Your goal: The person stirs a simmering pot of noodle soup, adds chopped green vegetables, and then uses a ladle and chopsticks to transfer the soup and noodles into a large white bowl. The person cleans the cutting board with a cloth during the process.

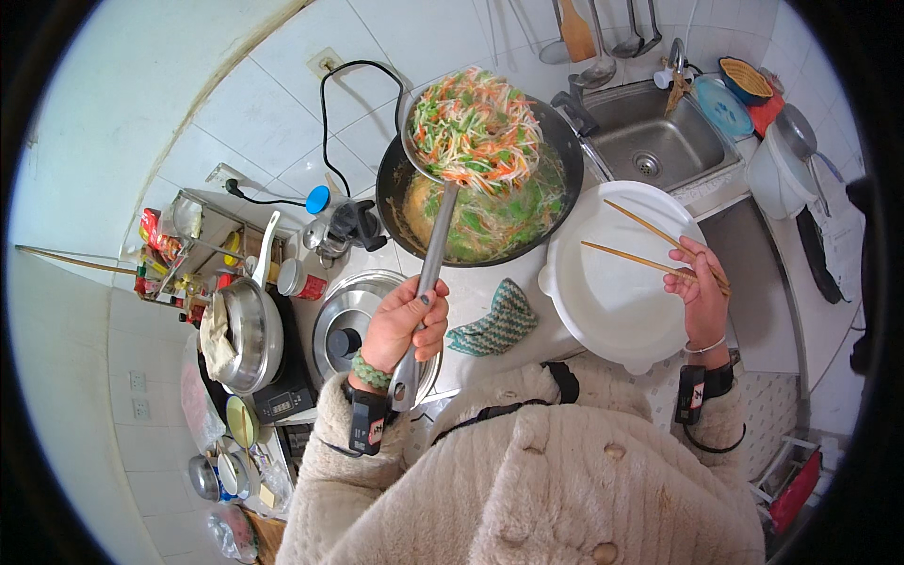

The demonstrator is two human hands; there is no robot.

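Vegetables (482, 132) in fine shreds, white, orange and green, sit heaped in a loose, tangled mound in a round metal strainer (441, 231), held above the far part of a dark pan (561, 141). Cloudy, pale liquid (461, 231) fills the pan below, with more green and orange bits in it and a foamy patch toward the left. The left grip (407, 325) is clamped on the strainer's long handle, fingers curled round it and thumb lying along the top; the handle's end sticks out beyond the hand toward the body. The right grip (699, 287) is closed on two chopsticks (629, 256), their tips spread apart and pointing left over a white basin (612, 320); whether they touch it I cannot tell. The basin is just right of the pan. A green-and-white knitted pad (494, 325) lies on the counter (466, 284) between the basin and the strainer's handle, and a metal lid (337, 315) lies left of that handle, partly hidden by the left hand.
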